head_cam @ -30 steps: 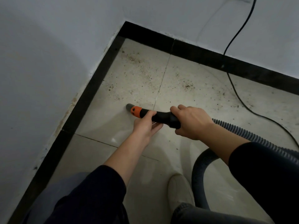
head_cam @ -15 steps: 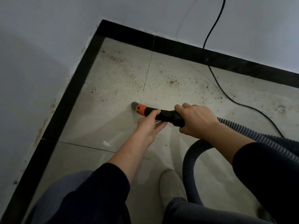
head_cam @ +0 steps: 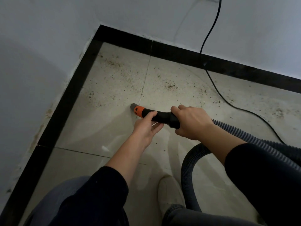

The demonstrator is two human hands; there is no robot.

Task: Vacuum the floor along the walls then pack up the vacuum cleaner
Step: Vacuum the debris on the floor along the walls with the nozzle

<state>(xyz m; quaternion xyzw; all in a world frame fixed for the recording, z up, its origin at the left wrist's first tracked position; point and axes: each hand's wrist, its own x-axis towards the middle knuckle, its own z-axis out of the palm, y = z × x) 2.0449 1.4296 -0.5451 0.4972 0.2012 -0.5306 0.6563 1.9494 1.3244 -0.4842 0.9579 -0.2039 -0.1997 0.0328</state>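
Vacuuming a corner: right grip wraps the vacuum nozzle, left grip clasps it just ahead, tip at the floor; grit beyond the 2 grips likely calls for a forward push.

Both arms reach forward and down, forearms bare. The left hand cradles the vacuum handle from beneath, thumb laid along the top. The right hand wraps it from above, knuckles up, just behind the left.
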